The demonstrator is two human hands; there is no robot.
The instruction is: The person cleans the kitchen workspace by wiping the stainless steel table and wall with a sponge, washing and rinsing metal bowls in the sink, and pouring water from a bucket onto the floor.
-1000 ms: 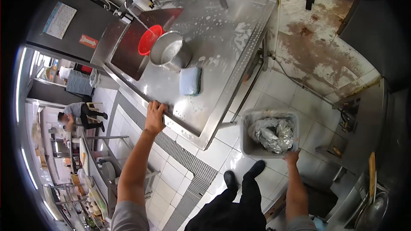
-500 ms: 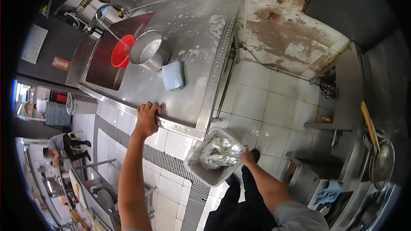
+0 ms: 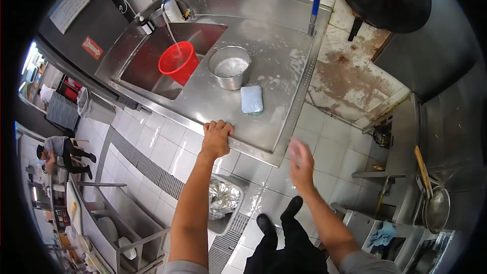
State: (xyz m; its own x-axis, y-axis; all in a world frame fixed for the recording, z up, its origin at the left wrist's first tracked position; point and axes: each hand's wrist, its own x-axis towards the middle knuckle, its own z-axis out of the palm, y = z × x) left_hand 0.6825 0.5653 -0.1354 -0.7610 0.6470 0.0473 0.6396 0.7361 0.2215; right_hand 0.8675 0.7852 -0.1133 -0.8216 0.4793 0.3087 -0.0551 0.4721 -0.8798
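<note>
Far left, red bucket [image 3: 185, 74] leaning in the sink [image 3: 144, 63] under the running stream, presumably to catch water; left hand [image 3: 216, 141] on the tabletop's [image 3: 269, 53] near edge, fingers bent side by side, pinching nothing, likely for balance. Grey bin [image 3: 218, 227] of crumpled foil [image 3: 223, 197] appears set on the floor [image 3: 271, 181] below, saucepan [image 3: 230, 76] and sponge [image 3: 252, 99] up on the metal. Right hand [image 3: 302, 167] empty, blurred, fingers loosely extended, spread unclear; half a second earlier it gripped the bin's rim.
</note>
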